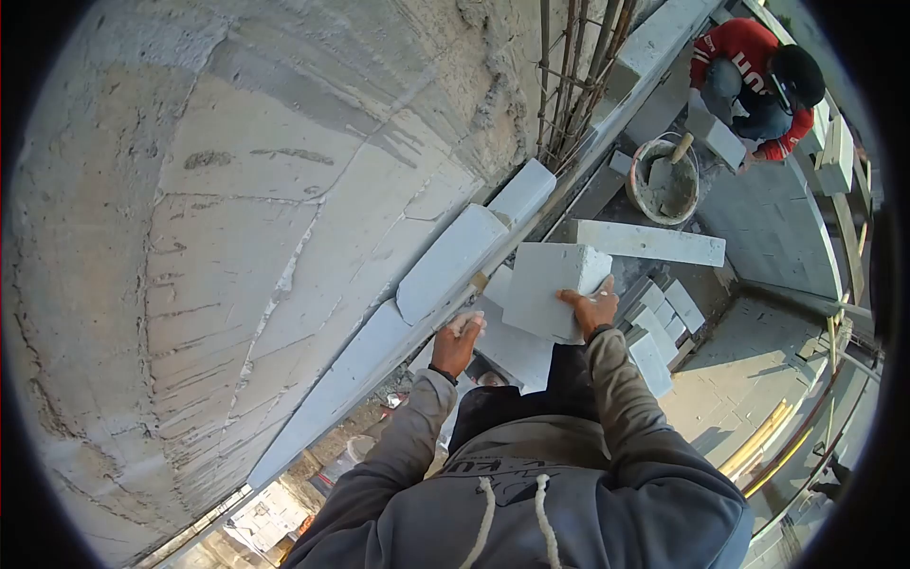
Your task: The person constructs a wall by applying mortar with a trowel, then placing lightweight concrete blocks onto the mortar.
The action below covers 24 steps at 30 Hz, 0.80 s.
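A pale grey aerated concrete block [540, 280] with a chipped corner is tilted in front of my body. My right hand [591, 309] grips its right edge, with the thumb on the broad face and the fingers round the side. My left hand [459, 343] is apart from the block, beside the row of blocks [453, 254] along the wall. Its fingers are curled in, and the palm is hidden, so I cannot see whether anything is inside. Another block [519, 351] lies beneath, partly covered by the held one.
A long block [654, 242] lies ahead, near a mortar bucket [654, 201] with a trowel. Stacked smaller blocks [664, 318] stand at right. A person in a red top [749, 57] crouches holding a block [713, 135]. Rebar [578, 76] rises by the rough wall [256, 237].
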Each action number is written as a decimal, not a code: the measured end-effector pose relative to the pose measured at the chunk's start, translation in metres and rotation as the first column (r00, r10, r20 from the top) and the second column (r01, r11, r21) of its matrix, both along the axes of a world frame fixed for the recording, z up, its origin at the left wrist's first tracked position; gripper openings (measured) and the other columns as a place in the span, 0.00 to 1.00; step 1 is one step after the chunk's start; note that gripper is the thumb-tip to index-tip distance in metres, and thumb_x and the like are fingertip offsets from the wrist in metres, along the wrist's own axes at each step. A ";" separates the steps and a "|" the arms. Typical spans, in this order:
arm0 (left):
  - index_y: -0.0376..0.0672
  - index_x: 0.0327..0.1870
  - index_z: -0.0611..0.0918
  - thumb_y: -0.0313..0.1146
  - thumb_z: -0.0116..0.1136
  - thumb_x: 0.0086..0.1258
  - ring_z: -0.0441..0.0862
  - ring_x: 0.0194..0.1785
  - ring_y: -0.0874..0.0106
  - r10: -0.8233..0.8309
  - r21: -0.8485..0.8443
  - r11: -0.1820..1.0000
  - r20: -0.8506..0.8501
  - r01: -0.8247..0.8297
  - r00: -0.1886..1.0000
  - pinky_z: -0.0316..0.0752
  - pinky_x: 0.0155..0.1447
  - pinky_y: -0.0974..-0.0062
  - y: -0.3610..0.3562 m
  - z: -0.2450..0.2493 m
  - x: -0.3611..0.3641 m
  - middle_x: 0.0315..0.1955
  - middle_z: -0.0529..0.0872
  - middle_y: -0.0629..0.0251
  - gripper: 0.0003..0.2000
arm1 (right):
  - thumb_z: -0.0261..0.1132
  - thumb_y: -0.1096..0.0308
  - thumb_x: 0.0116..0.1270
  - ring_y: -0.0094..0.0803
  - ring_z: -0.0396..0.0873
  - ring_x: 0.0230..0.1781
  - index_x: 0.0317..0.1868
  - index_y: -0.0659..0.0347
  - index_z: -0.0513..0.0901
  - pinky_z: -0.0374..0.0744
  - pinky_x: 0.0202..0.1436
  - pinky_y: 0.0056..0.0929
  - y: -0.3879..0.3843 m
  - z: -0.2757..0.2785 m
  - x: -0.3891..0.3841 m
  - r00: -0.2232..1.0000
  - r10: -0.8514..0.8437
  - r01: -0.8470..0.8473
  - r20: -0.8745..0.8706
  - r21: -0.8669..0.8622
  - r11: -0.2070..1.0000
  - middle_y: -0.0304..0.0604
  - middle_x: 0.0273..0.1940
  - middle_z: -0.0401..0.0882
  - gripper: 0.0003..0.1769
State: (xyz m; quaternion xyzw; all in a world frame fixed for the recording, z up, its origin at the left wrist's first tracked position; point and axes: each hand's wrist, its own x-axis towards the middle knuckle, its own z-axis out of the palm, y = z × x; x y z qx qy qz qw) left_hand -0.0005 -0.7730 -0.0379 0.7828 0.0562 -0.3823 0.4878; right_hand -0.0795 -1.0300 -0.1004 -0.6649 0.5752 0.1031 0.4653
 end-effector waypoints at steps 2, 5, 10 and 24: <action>0.35 0.49 0.81 0.44 0.54 0.70 0.82 0.39 0.73 0.121 -0.029 0.992 0.048 -0.120 0.991 0.75 0.42 0.76 0.036 -0.011 -0.024 0.34 0.86 0.61 0.19 | 0.78 0.49 0.35 0.55 0.70 0.59 0.72 0.71 0.52 0.70 0.63 0.39 0.024 0.027 0.010 0.960 0.268 -0.265 0.078 -0.045 0.963 0.65 0.58 0.68 0.67; 0.36 0.48 0.81 0.46 0.53 0.69 0.83 0.40 0.68 0.182 0.110 0.971 0.231 -0.211 0.956 0.75 0.44 0.72 0.092 -0.002 -0.064 0.33 0.86 0.58 0.20 | 0.79 0.49 0.34 0.57 0.64 0.60 0.73 0.68 0.49 0.66 0.65 0.45 0.073 0.050 0.019 0.689 0.725 -0.708 -0.022 -0.237 0.666 0.62 0.59 0.64 0.69; 0.36 0.44 0.82 0.45 0.54 0.68 0.82 0.37 0.69 0.864 -0.085 0.475 0.234 -0.876 0.446 0.74 0.42 0.72 0.184 -0.045 -0.188 0.30 0.85 0.60 0.19 | 0.76 0.51 0.34 0.55 0.62 0.58 0.75 0.56 0.44 0.63 0.59 0.54 0.172 0.070 0.033 -0.250 0.960 -0.856 -0.123 -0.436 -0.279 0.56 0.54 0.62 0.70; 0.35 0.43 0.81 0.45 0.52 0.70 0.80 0.36 0.75 0.859 -0.015 -0.381 -0.377 -0.925 -0.347 0.73 0.43 0.76 0.187 -0.203 -0.327 0.31 0.83 0.65 0.18 | 0.76 0.55 0.42 0.54 0.61 0.60 0.76 0.54 0.42 0.59 0.62 0.54 0.572 -0.150 -0.089 -0.935 0.090 0.036 -0.342 -0.346 -0.938 0.60 0.60 0.58 0.66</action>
